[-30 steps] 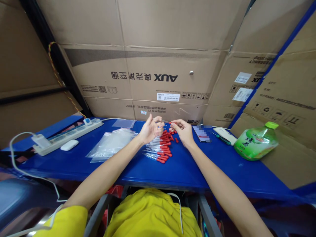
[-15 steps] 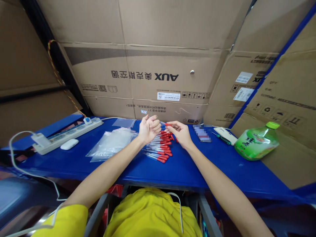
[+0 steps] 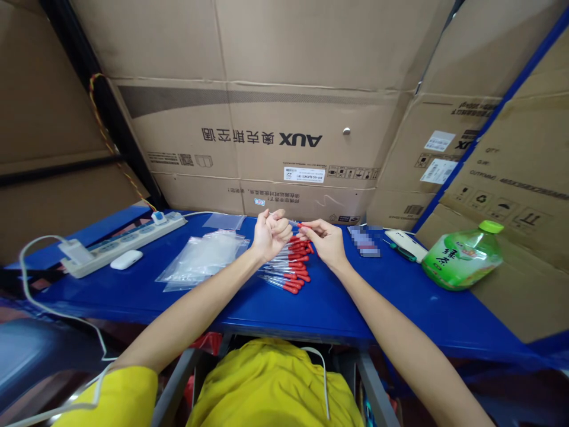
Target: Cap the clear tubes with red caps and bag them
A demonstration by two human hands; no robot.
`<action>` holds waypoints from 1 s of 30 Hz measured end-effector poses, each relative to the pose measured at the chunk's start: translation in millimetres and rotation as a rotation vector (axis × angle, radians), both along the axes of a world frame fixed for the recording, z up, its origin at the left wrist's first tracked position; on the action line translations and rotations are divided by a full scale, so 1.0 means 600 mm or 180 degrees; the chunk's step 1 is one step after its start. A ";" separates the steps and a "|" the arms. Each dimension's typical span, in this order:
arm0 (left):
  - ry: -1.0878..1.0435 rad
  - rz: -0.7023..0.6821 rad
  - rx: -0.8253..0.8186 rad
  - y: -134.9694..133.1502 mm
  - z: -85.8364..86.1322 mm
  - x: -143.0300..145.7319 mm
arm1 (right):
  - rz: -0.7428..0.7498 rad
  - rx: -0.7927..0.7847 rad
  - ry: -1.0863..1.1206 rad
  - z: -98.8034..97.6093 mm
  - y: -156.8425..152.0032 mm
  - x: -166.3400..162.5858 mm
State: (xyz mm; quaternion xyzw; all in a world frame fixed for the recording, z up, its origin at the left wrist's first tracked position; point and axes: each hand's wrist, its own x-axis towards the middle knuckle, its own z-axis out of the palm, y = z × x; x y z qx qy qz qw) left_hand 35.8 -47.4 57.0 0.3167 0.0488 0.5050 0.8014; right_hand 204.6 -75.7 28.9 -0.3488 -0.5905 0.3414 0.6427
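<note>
Several droppers (image 3: 288, 267) with clear tubes and red bulbs lie in a pile on the blue table (image 3: 284, 314), bulbs pointing right. Above the pile, my left hand (image 3: 272, 234) is closed in a fist, its fingers curled around the clear tube of one dropper (image 3: 304, 225). My right hand (image 3: 328, 243) pinches that dropper's red bulb between thumb and fingertips. Whether the left fist contains more droppers is hidden by its fingers. Left of the pile, clear plastic bags (image 3: 202, 258) are stacked beside my left forearm.
A power strip (image 3: 124, 243) and a white earbud case (image 3: 127, 260) lie at left. To the right are a phone (image 3: 365, 242), a white-and-green device (image 3: 405, 244) and a green bottle (image 3: 462, 258). Cardboard (image 3: 267, 107) walls the table's back.
The right fingers have shifted slightly along the dropper toward its bulb end, and a thin tip shows above the left fist. Both hands otherwise keep nearly the same place; the pile looks unchanged.
</note>
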 end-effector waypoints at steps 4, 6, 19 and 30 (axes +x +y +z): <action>0.0020 -0.0012 0.0059 0.002 -0.004 0.001 | -0.0041 0.0009 -0.0043 0.001 -0.002 -0.001; 0.0022 -0.0028 0.0097 0.003 -0.005 0.000 | -0.0039 0.0013 -0.0048 0.001 -0.002 -0.001; 0.0000 -0.0060 -0.0001 0.003 -0.009 0.001 | -0.0093 0.0086 -0.0101 0.007 -0.006 0.000; 0.0071 -0.0060 -0.0135 -0.005 -0.007 0.006 | -0.0107 0.0089 -0.0218 0.003 -0.009 -0.003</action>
